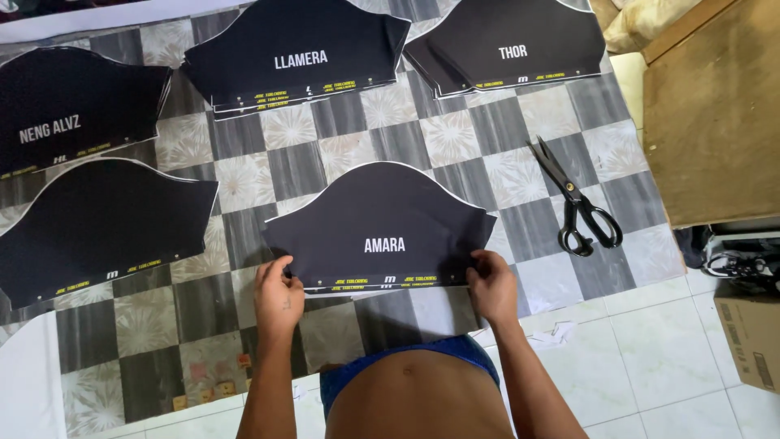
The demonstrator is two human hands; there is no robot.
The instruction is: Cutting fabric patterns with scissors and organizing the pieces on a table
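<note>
A black cut fabric panel point(382, 219) with a curved top, white lettering and a yellow-printed hem lies on a checkered grey and white floor mat point(455, 138). My left hand point(278, 297) pinches its lower left corner. At the lower right corner my right hand point(491, 284) grips the hem. Under the top panel there seems to be a thin stack of like pieces.
Several more black panel stacks lie around: far left point(69, 106), lower left point(97, 228), top centre point(296, 49), top right point(512, 41). Black scissors point(578, 203) rest on the mat to the right. A wooden board point(715, 114) and a cardboard box point(751, 333) stand at right.
</note>
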